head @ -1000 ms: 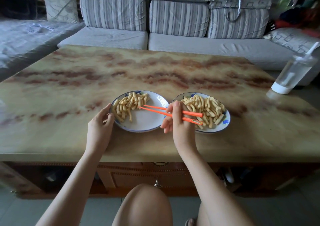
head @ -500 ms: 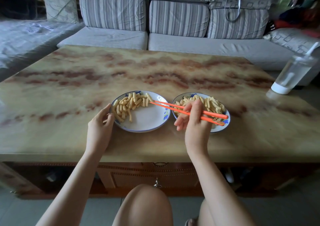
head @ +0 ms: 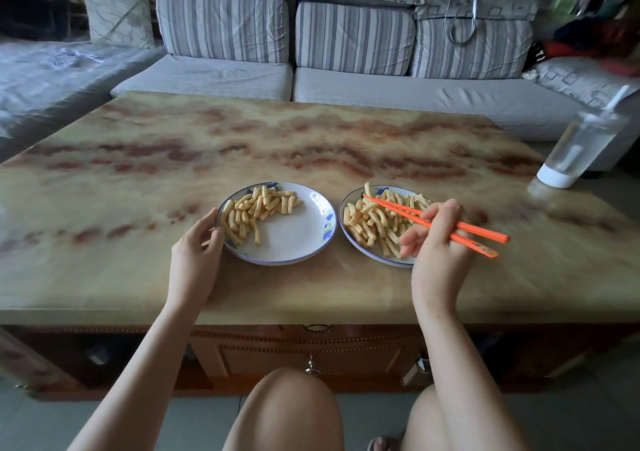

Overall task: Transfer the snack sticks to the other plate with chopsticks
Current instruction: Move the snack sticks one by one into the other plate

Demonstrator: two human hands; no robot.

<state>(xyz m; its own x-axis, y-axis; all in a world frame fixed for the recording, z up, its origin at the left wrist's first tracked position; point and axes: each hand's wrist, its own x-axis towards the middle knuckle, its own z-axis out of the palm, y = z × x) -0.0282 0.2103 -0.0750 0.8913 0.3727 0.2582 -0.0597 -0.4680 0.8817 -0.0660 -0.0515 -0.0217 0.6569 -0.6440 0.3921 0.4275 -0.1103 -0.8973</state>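
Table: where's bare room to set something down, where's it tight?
Bare: far half of the table, between the plates and the sofa-side edge; the stretch left of the left hand; the near-right part of the left plate. Tight: the gap between it and the right plate; right of that, chopsticks in the right hand jut toward the bottle.

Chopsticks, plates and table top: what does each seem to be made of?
Chopsticks: probably plastic, matte; uniform bright orange.
Left plate and right plate: likely glazed ceramic, maybe melamine; glossy white, blue rim, flower print.
Table top: polished marble or marble-look; beige with reddish veins, mirrors the bottle.
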